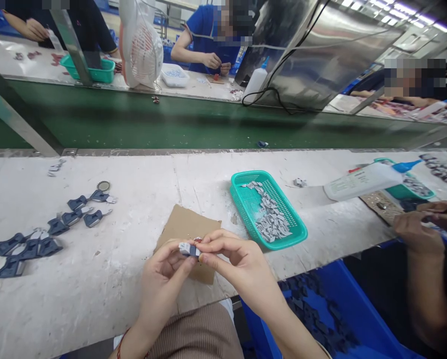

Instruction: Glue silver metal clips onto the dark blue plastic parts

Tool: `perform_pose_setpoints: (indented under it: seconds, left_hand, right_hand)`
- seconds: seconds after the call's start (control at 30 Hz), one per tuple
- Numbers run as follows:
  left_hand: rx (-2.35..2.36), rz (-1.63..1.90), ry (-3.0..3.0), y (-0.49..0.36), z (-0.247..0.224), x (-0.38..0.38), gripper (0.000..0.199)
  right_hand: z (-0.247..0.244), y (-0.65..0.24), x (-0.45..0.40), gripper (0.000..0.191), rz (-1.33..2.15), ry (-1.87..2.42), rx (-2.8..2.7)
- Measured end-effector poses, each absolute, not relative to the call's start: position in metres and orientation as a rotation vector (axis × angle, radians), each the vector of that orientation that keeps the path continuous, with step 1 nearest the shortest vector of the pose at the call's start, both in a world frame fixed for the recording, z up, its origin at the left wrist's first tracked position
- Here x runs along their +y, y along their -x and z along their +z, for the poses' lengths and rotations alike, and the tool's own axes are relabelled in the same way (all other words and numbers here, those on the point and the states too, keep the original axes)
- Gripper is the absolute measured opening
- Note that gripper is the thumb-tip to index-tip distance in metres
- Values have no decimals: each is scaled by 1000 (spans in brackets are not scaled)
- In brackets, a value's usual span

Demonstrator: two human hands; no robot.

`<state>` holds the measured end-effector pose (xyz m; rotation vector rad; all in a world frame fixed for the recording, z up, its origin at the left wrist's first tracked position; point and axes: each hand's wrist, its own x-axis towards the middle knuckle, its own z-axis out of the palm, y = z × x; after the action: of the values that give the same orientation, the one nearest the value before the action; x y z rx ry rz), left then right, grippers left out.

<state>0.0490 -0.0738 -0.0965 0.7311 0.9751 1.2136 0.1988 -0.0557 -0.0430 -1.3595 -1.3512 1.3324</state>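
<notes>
A small dark-blue and pale grey plastic piece (189, 250) is held above a square of brown cardboard (188, 222). My left hand (163, 274) pinches it between thumb and forefinger from the left. From the right, the closed thumb and fingertips of my right hand (234, 254) meet the piece at its right end; a small light bit shows there. Several dark-blue pieces with light tips (59, 225) lie on the bench to the left. To the right of my hands stands a green basket (242, 219) with many small grey parts in it.
A white bottle with a blue nozzle (361, 180) is at the right, near a co-worker's hands (414, 227). Below the bench edge, a blue bin (343, 284) holds dark pieces. A bottle cap (103, 186) lies at the left. Behind a green ledge (171, 122), other people sit working.
</notes>
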Motion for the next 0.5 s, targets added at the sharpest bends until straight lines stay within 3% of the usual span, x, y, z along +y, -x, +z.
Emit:
perform_pose_setpoints:
  seconds: [0.13,0.33,0.5]
  left_hand:
    - [978,1190,-718,-49,-99,-75,23]
    - [962,1180,-656,-50,-103,-76,39]
    - [1118,1232,-555,-52,-94,-66,42]
  right_hand:
    - [-48,-202,-55,12,1523,1270,-1159]
    - [-65,-189,-60,18,1493,1259,-1006]
    - [-47,-193,-52,17,1368,1275,-1348]
